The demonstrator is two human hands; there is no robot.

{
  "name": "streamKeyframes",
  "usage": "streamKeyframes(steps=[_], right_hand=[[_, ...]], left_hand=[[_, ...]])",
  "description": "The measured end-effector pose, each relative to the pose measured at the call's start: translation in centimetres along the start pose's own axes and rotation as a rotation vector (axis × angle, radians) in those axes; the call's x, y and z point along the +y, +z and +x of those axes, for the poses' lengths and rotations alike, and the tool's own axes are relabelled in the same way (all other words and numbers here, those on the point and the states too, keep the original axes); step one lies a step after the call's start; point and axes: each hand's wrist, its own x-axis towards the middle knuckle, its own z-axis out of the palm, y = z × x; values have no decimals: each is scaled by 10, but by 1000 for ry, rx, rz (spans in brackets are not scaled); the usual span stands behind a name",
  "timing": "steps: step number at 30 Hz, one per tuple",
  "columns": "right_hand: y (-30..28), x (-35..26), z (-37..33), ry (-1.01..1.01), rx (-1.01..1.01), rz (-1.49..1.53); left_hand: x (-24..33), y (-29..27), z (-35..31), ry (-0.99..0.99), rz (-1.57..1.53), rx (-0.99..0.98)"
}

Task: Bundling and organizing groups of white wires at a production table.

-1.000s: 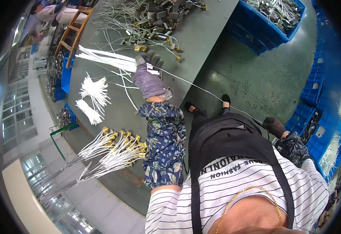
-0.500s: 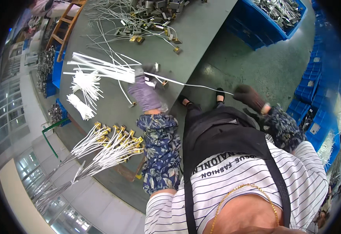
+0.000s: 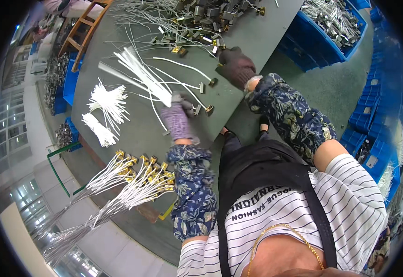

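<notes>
My left hand [image 3: 181, 108], in a purple-grey knitted glove, is closed around the lower end of a bundle of white tubes [image 3: 143, 78] above the table. Several white-sleeved wires with small metal end pieces, one a brass-coloured piece [image 3: 209, 110], lie close to its fingers. My right hand [image 3: 236, 68], in a dark brown glove, is at the near edge of a pile of metal-cased parts with wires [image 3: 210, 21]. Its fingers are curled together beside a small part [image 3: 215, 49]; the fingertips are hidden, so what they hold cannot be made out.
Two white tube bundles [image 3: 107, 101] lie left on the grey table [image 3: 238, 99]. Bundled wires with brass-coloured ends [image 3: 137, 180] hang past the table's near-left edge. A blue crate [image 3: 312, 46] full of parts stands far right; more blue crates [image 3: 365, 101] line the right. A wooden ladder-like frame [image 3: 79, 37] stands far left.
My right hand has let go of a white wire stretched out over the floor and moved left and away to the pile. The tube bundle in my left hand has swung to point farther away.
</notes>
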Motion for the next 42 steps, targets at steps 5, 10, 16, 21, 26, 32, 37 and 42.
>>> streamKeyframes(steps=[5,10,16,21,26,32,37,42], right_hand=[[13,38,-13,144,-86,212],[-41,59,-124,263,-345,508],[-73,197,-294,400,-518,10],[-92,257,-362,493,-405,46],[-75,258,-361,558,-373,241],[-88,233,-342,654,-413,290],[-65,249,-345,516,-391,335],[-50,235,-312,386,-405,447]], left_hand=[[-29,54,-26,-181,-644,-271],[-28,105,-52,-306,-809,-439],[-43,127,-39,-371,-802,-399],[-7,110,-23,19,-582,-257],[42,95,-1,91,-644,-256],[64,76,19,44,-706,-213],[16,65,14,484,316,-496],[-51,100,-74,261,197,-777]])
